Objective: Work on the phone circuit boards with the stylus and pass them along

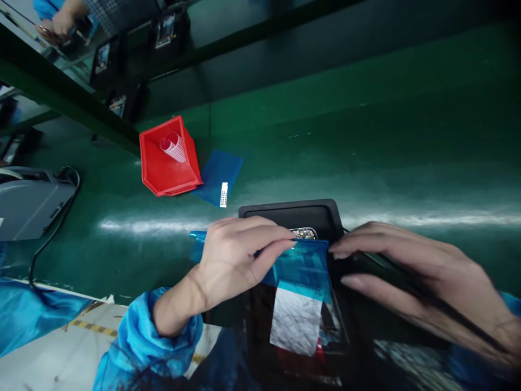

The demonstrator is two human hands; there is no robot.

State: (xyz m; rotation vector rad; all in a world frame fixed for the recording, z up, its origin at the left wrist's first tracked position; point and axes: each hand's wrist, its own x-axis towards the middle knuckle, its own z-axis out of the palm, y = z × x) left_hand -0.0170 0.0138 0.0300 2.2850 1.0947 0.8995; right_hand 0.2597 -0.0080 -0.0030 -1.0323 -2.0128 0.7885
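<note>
My left hand (240,250) is closed in a pinch on the top edge of a sheet of blue film (303,266). The film lies across an opened phone (306,233), whose circuit board shows just above the film. Under the phone is a black tray (287,212). A whitish rectangular patch (296,320) shows below the film. My right hand (423,282), blurred, is beside the film's right corner. A long thin dark tool (443,307) runs through it, between thumb and forefinger; its kind is unclear.
A red bin (169,171) holding a rolled white dotted sheet (174,146) stands left of centre. Beside it lies a blue sheet (222,171) with a white dotted strip (223,194). A grey machine (32,201) with a black cable is at left. Another person's hand (65,21) works at upper left.
</note>
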